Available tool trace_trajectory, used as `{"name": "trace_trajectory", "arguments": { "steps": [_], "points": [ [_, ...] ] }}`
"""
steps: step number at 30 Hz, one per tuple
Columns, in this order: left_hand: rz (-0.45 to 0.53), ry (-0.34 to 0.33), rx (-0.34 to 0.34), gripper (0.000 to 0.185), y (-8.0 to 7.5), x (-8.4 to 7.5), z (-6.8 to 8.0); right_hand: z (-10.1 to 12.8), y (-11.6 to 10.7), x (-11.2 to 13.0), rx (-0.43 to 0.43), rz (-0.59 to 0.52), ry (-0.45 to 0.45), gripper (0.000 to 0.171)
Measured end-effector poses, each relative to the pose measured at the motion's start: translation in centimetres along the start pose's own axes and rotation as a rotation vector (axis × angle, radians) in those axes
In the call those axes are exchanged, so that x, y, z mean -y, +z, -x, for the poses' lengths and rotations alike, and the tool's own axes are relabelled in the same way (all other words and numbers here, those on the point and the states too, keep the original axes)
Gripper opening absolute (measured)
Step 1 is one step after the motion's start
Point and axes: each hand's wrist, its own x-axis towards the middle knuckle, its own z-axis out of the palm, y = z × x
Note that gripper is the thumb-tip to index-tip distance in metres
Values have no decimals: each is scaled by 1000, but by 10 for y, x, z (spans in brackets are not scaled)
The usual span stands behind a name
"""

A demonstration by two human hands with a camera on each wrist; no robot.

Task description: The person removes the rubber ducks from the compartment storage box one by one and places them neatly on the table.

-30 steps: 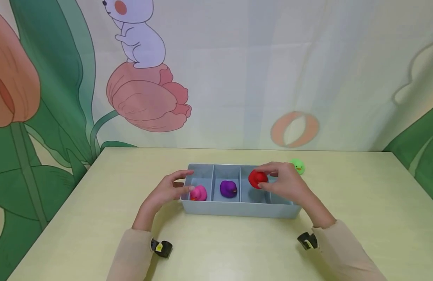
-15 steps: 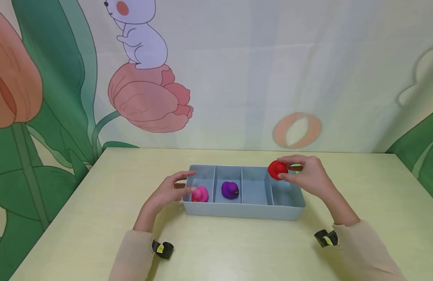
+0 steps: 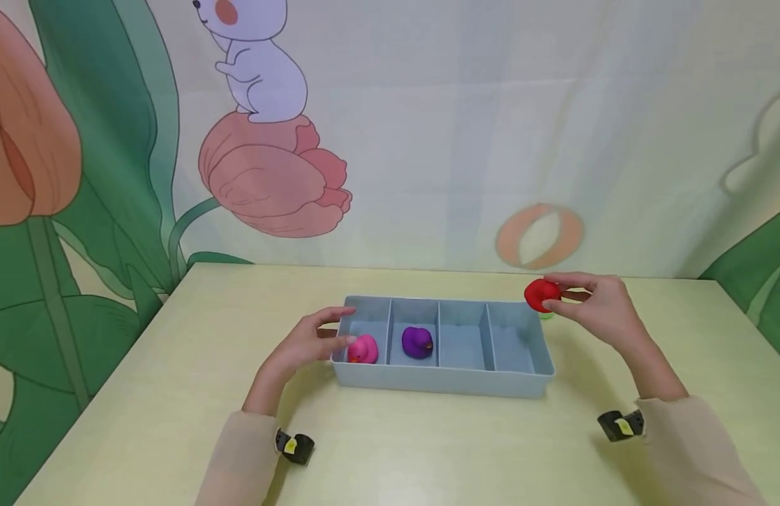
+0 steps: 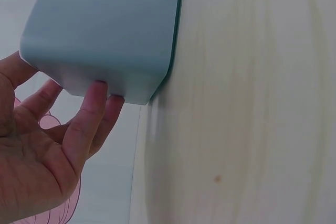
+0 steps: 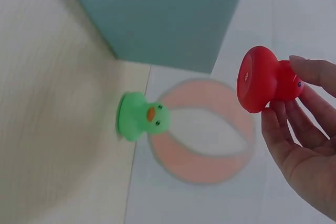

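My right hand (image 3: 601,309) pinches a red rubber duck (image 5: 260,80) by its head, with the flat base turned outward. It is in the air past the right end of a grey-blue four-part box (image 3: 440,381). A green rubber duck (image 5: 137,118) stands on the table below it, mostly hidden in the head view. At the box's left end, my left hand (image 3: 306,342) touches the end wall and rim with nearly straight fingers (image 4: 89,108). A pink duck (image 3: 363,349) sits in the leftmost compartment, a purple duck (image 3: 417,342) in the one beside it.
The pale wood-look table (image 3: 428,450) extends around the box on all sides. Behind its back edge hangs a curtain (image 3: 415,154) printed with flowers and a white animal. Black camera mounts (image 3: 295,447) are strapped at both wrists.
My right hand has carried the red duck rightward, from above the third compartment to beyond the box's right end, in front of the green duck. The left hand has stayed at the box.
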Motion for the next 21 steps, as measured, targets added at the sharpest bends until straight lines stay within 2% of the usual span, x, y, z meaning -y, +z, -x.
{"name": "trace_trajectory", "arguments": {
  "steps": [9,11,12,15,21],
  "points": [
    [-9,-8,4,52,2,-32,19,-7,-17,-32,-39,-28,83,49],
    [-11,-7,7,52,2,-34,21,-8,-20,-41,-48,-36,92,52],
    [-12,-6,9,52,2,-35,21,-11,-21,-48,-57,-74,100,49],
    [-16,-4,9,52,2,-37,23,-13,-22,-60,-70,-69,107,51],
    [-15,0,10,52,2,-36,23,-13,-25,-71,-91,31,119,48]
  ]
}}
